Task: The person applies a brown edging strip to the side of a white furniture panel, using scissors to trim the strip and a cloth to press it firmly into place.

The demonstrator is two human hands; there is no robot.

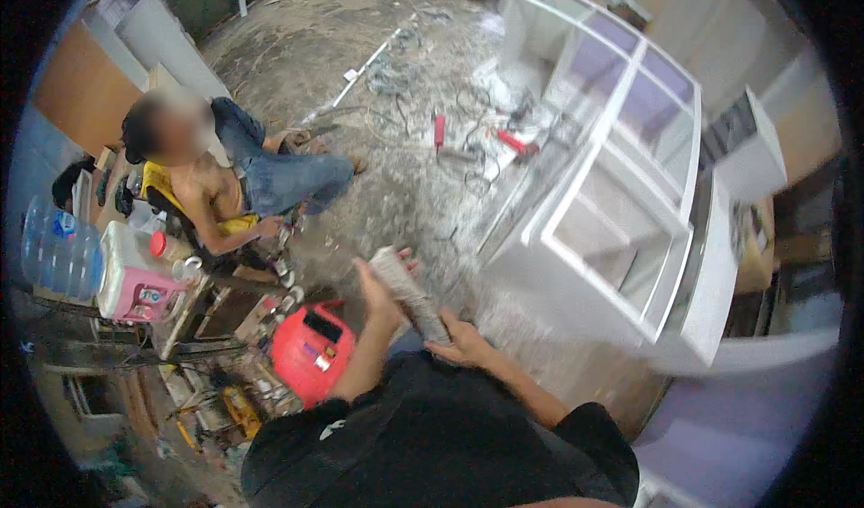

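Note:
A long, grey-beige bar-like thing (416,303) with a rough, streaked surface is held slantwise in front of my body; its exact kind cannot be made out. My left hand (382,296) wraps around its upper part, fingertips showing past the far side. At the lower end, my right hand (461,342) grips it with the fingers closed. Below and left of my left hand stands a red plastic seat (290,353), with a dark phone (321,325) and small packets lying on it.
Another person (225,188) sits at the left in a yellow-backed chair. A large white cabinet frame (621,161) takes up the right side. Red-handled power tools (515,141) and cords lie on the dusty floor. A water bottle (61,251) and pink-and-white container (144,278) stand far left.

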